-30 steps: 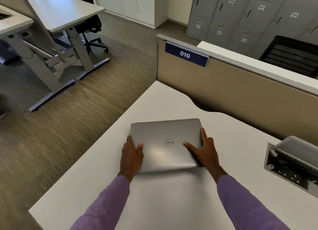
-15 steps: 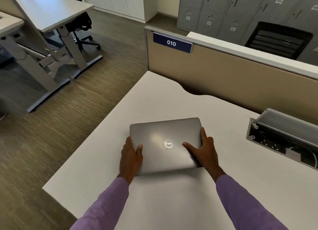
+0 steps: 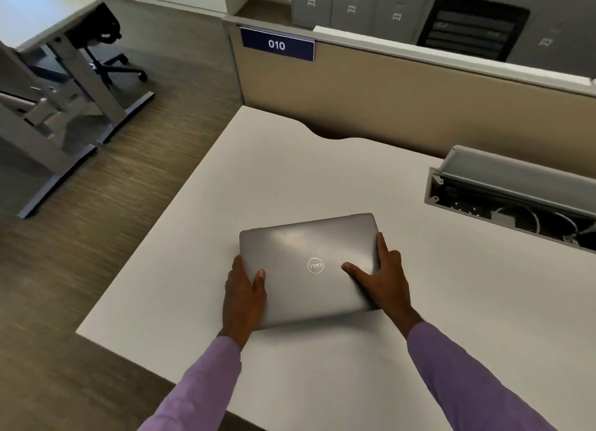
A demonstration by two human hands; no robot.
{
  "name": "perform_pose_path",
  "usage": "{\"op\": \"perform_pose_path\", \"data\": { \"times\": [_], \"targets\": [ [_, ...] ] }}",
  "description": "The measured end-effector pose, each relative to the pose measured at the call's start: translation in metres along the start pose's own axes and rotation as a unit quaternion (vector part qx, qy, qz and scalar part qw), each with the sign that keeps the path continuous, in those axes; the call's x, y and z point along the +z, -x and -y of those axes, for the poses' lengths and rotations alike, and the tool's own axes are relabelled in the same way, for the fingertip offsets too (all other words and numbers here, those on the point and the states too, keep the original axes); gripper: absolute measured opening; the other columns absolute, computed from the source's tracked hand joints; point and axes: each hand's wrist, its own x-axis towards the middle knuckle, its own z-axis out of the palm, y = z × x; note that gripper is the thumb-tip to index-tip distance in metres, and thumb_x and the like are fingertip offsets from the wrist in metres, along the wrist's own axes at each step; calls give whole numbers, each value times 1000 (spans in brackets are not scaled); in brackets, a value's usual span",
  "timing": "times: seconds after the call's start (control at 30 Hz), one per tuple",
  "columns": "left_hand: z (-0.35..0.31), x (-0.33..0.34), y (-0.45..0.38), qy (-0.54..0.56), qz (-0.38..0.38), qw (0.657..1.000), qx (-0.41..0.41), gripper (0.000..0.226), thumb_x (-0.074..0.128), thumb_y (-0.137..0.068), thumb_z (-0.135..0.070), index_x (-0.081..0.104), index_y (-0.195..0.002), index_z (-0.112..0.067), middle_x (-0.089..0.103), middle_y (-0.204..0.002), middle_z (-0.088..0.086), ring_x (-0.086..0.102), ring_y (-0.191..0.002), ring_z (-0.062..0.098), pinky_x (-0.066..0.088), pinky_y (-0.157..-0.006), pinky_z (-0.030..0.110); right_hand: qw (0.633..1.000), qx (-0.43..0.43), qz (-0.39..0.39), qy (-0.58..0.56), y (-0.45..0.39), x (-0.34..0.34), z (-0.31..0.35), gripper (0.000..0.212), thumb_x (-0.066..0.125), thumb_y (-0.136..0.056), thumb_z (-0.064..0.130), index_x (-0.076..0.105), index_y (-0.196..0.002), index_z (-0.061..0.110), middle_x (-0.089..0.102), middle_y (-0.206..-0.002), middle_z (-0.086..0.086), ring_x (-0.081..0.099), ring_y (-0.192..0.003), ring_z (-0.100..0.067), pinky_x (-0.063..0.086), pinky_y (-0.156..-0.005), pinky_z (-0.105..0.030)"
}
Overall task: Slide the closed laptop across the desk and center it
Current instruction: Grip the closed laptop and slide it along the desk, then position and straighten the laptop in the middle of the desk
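Head view: the left hand [image 3: 244, 296] clasps the near left corner of the closed laptop [image 3: 309, 269], thumb on the lid, fingers curled round the edge. The laptop lies flat on the white table [image 3: 290, 172], toward its left side. The right hand [image 3: 383, 277] grips the right edge, thumb spread across the lid.

The closed laptop [image 3: 309, 266] has a smooth grey metal-looking lid with a soft sheen and a shiny silver logo [image 3: 315, 265]. The desk [image 3: 322, 179] is matt off-white laminate — smooth, unmarked. The partition [image 3: 419, 108] looks like tan cloth; the floor [image 3: 96, 204] is streaked brown — wood-grain pattern. Both sleeves [image 3: 206, 388] are purple cloth.
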Motion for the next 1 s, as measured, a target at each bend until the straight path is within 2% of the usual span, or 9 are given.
{"op": "perform_pose_path", "data": {
  "times": [0.4,0.73,1.0],
  "targets": [
    [9,18,43,-34,55,998,25,64,53,-100,-30,25,-154,-11,45,-149,15,44,-137,34,37,-115,47,998,49,-33,-19,66,-10,-53,119,58,-54,95,3,-151,54,40,-110,6,54,-95,-16,46,-74,-36],
    [9,36,60,-54,87,994,38,65,53,-99,-33,25,-154,-11,44,-151,13,43,-138,31,36,-115,44,995,72,-68,-32,91,-13,-89,117,59,-55,95,3,-150,56,40,-108,8,59,-101,-20,48,-74,-37],
    [18,45,71,-70,106,991,30,68,53,-100,-35,22,-156,-10,39,-156,13,40,-142,31,32,-118,42,996,66,-51,-12,89,-9,-106,115,57,-57,95,5,-151,53,39,-108,8,58,-104,-19,48,-75,-36]
  ]
}}
